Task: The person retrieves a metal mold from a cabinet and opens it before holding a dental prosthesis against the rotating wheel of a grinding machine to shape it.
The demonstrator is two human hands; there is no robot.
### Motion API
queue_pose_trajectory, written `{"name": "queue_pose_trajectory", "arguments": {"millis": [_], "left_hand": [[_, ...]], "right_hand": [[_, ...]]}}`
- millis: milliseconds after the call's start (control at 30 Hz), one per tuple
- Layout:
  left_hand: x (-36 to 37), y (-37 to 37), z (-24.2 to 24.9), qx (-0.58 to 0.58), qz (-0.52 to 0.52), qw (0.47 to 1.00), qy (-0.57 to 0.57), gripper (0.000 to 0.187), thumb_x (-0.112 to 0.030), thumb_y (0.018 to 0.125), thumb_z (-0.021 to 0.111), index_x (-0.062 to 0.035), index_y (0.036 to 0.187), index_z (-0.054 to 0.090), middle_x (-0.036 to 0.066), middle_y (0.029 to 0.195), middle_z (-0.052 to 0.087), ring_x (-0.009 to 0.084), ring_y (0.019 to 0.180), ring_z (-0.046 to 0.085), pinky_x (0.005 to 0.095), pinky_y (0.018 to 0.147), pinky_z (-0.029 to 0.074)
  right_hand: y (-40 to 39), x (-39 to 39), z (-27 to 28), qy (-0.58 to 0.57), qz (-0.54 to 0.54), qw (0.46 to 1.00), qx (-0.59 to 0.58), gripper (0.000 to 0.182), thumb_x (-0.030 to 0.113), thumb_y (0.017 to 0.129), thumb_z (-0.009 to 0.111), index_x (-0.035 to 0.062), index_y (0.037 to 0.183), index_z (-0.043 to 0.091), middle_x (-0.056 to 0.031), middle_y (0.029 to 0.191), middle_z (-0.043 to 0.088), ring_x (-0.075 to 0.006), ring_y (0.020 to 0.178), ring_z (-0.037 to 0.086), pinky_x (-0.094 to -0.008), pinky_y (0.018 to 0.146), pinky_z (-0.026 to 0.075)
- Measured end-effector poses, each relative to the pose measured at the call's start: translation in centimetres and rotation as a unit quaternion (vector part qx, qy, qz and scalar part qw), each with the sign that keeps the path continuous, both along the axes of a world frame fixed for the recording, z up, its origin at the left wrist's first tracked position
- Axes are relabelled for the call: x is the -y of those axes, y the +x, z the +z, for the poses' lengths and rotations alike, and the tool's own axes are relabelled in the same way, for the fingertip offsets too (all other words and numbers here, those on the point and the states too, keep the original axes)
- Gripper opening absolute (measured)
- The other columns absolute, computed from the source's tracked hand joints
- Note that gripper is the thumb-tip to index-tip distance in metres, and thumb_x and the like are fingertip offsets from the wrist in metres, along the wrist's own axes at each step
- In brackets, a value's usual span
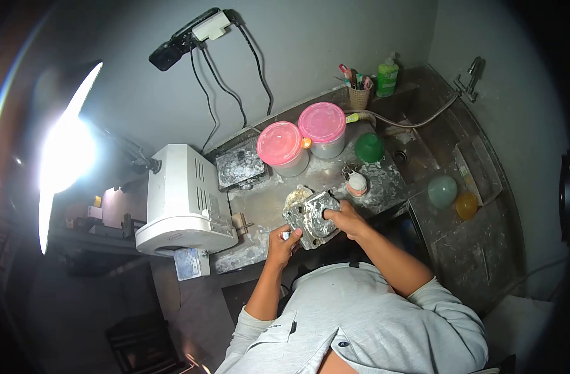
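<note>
A plaster-stained square mould [311,217] is held between both hands just above the front of the speckled counter [266,199]. My left hand [282,240] grips its lower left corner. My right hand [345,219] rests on its right side, with the thumb pressed onto the top face. A lump of pale plaster [295,197] shows behind the mould's far edge.
A white machine [182,199] stands at the left. Two pink-lidded tubs [279,144] [323,124] and a green funnel [369,148] sit at the back. A small pink-based jar [357,183] stands near my right hand. The sink [459,187] at the right holds two rubber bowls.
</note>
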State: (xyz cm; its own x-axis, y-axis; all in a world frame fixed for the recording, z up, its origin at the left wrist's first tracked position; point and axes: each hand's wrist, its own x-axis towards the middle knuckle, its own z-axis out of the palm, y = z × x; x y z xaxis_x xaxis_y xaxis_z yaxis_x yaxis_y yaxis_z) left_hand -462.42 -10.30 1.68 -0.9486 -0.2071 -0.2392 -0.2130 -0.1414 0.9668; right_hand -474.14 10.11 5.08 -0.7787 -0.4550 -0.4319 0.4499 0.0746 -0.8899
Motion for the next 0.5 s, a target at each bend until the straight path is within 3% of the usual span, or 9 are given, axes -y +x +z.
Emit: {"name": "queue_pose_trajectory", "arguments": {"millis": [33,100,167,233,500], "left_hand": [[0.2,-0.1,-0.4,0.002,-0.005,1.0,0.0,0.036,-0.038,0.093,0.079,-0.0031,0.088,0.07,-0.005,0.062,0.054,0.0063,0.05,0.046,0.0238,0.047,0.035],[0.7,-0.4,-1.1,0.02,0.003,0.999,0.047,0.032,-0.035,0.096,0.073,-0.0028,0.096,0.072,0.002,0.074,0.067,0.0084,0.057,0.058,0.024,0.049,0.043],[0.8,-0.4,-2.0,0.012,0.028,0.996,0.087,0.028,-0.031,0.096,0.073,-0.003,0.095,0.071,0.0,0.069,0.064,0.0074,0.052,0.055,0.0233,0.046,0.041],[0.7,-0.5,-2.0,0.006,0.052,0.991,0.126,0.025,-0.028,0.096,0.073,-0.0032,0.094,0.071,-0.002,0.065,0.061,0.0064,0.047,0.051,0.0226,0.044,0.04],[0.4,-1.6,-0.9,-0.013,0.029,0.986,0.164,0.029,-0.03,0.096,0.069,-0.0016,0.098,0.071,0.001,0.072,0.067,0.006,0.05,0.056,0.0203,0.043,0.041]], "right_hand": [[0.0,-0.2,0.5,0.016,0.002,1.0,0.014,0.047,0.015,0.077,0.069,-0.0092,0.118,0.067,-0.0171,0.111,0.071,-0.0251,0.105,0.068,-0.0373,0.094,0.052],[-0.1,-0.3,-0.5,0.019,-0.026,0.999,0.017,0.043,0.015,0.082,0.067,-0.007,0.119,0.068,-0.015,0.112,0.072,-0.0233,0.103,0.069,-0.0371,0.093,0.053],[-0.1,-0.8,-0.4,-0.15,-0.081,0.983,0.066,0.034,0.014,0.088,0.064,-0.0036,0.117,0.07,-0.012,0.113,0.072,-0.0209,0.102,0.07,-0.0362,0.091,0.054],[-1.1,-2.6,-1.8,-0.209,-0.108,0.967,0.103,0.028,0.013,0.092,0.059,0.0003,0.114,0.071,-0.0077,0.109,0.074,-0.0173,0.098,0.071,-0.0341,0.087,0.056],[0.2,-20.8,-2.6,-0.097,-0.294,0.949,-0.059,0.028,0.009,0.084,0.066,0.0013,0.11,0.072,-0.0048,0.1,0.074,-0.0168,0.091,0.072,-0.0355,0.083,0.056]]}}
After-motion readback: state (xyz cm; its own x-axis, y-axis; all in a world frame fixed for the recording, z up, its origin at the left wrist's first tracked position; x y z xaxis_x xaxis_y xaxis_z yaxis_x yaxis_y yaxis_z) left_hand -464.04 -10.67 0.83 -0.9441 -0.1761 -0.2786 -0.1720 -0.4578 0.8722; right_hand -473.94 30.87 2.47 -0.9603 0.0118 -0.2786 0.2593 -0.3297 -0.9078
